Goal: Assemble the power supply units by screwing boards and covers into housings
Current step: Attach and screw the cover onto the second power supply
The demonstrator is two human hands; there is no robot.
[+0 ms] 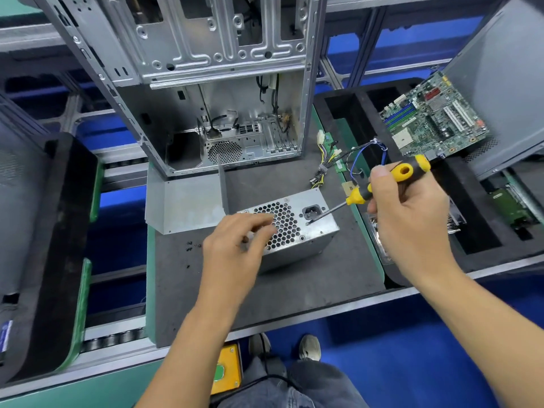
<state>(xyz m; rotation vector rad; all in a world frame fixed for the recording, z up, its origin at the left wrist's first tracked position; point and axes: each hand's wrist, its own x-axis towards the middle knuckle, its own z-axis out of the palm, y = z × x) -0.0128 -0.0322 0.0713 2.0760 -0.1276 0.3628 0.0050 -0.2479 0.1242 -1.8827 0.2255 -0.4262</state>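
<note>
A silver power supply unit (297,222) lies on the dark mat, its honeycomb fan grille and mains socket facing up. My right hand (409,219) grips a yellow and black screwdriver (391,179); its tip touches the unit's face just below the socket. My left hand (235,248) hovers over the grille's left part with loosely bent fingers, slightly blurred, holding nothing I can see. A bent grey metal cover (188,201) lies left of the unit. The unit's wire bundle (332,160) trails away behind it.
An open computer case (212,83) stands behind the mat (294,287). Several small black screws (191,245) lie left of my left hand. A green motherboard (432,116) leans in the black foam tray (485,245) at right. A black tray stands at left.
</note>
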